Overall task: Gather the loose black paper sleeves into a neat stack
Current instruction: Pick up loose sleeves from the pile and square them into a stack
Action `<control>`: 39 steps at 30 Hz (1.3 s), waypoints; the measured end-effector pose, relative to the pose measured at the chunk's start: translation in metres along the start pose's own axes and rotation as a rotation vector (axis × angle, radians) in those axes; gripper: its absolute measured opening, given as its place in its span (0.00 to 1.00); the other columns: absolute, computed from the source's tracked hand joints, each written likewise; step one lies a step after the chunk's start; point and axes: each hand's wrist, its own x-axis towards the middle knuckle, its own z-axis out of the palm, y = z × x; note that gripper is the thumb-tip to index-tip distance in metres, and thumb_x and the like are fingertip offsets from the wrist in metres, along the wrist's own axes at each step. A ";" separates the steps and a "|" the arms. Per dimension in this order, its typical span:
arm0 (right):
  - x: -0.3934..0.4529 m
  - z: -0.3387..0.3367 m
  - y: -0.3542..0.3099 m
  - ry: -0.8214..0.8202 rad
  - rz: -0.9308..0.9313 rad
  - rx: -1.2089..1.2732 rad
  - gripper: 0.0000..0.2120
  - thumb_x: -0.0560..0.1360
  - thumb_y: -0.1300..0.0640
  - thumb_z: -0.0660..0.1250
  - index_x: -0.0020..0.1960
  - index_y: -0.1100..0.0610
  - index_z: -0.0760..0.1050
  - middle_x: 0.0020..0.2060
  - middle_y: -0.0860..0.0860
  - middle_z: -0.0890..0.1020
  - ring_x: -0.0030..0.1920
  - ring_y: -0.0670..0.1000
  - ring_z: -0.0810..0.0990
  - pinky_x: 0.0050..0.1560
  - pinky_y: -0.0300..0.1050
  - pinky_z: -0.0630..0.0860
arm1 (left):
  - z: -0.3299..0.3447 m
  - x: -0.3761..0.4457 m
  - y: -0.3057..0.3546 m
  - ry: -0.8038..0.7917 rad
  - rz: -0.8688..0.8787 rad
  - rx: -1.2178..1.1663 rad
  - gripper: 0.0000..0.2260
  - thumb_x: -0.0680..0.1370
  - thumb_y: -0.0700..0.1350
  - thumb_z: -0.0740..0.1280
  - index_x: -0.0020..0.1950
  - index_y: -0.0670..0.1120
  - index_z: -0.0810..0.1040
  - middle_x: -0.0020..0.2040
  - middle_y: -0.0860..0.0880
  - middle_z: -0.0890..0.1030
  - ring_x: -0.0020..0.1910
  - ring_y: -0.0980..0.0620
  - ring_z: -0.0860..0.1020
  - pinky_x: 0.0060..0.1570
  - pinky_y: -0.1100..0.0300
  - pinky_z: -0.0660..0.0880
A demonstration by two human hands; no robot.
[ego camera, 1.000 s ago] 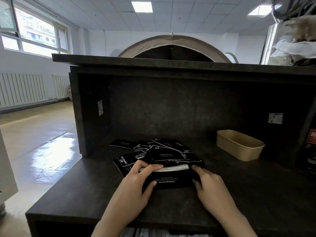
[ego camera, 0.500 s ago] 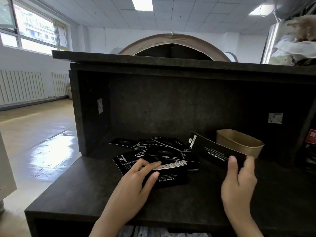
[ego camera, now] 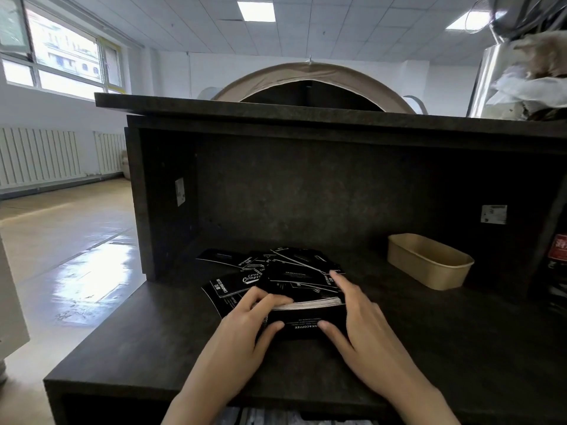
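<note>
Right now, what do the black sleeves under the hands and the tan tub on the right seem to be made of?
Black printed paper sleeves: thin card, likely matte; pale layered edges show along the stack's side, with white lettering. Tan oblong tub: probably kraft paperboard, uniform dull brown with a rolled rim. Dark speckled counter: looks like laminate or stone composite; cannot tell which.

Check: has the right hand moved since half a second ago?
Yes. The right hand has swung left, away from the kraft tray, back onto the stack of sleeves.

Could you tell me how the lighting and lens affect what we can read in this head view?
Head view: the window is blown out, glare streaks the floor, the alcove stays dim so the black sleeves blend together, and wide-angle distortion bends the frame edges.
</note>
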 end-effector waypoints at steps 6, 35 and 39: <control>0.003 0.007 0.006 -0.143 -0.033 0.109 0.23 0.81 0.44 0.55 0.69 0.29 0.48 0.73 0.42 0.58 0.70 0.44 0.65 0.68 0.41 0.67 | 0.004 0.001 0.002 -0.055 0.010 0.006 0.17 0.80 0.50 0.62 0.68 0.61 0.64 0.60 0.64 0.62 0.53 0.64 0.73 0.55 0.63 0.74; 0.000 0.004 0.010 -0.027 0.089 0.089 0.12 0.80 0.47 0.58 0.61 0.39 0.59 0.59 0.38 0.68 0.57 0.43 0.71 0.59 0.42 0.72 | -0.025 0.030 -0.067 0.114 -0.284 0.581 0.07 0.79 0.47 0.65 0.54 0.52 0.82 0.49 0.51 0.85 0.46 0.48 0.83 0.46 0.56 0.70; -0.004 0.002 0.009 -0.015 0.075 0.086 0.10 0.81 0.47 0.57 0.59 0.38 0.59 0.57 0.38 0.69 0.55 0.44 0.71 0.58 0.42 0.71 | -0.036 0.030 -0.058 0.181 -0.311 0.723 0.07 0.69 0.39 0.75 0.41 0.49 0.80 0.34 0.49 0.82 0.31 0.44 0.81 0.35 0.57 0.70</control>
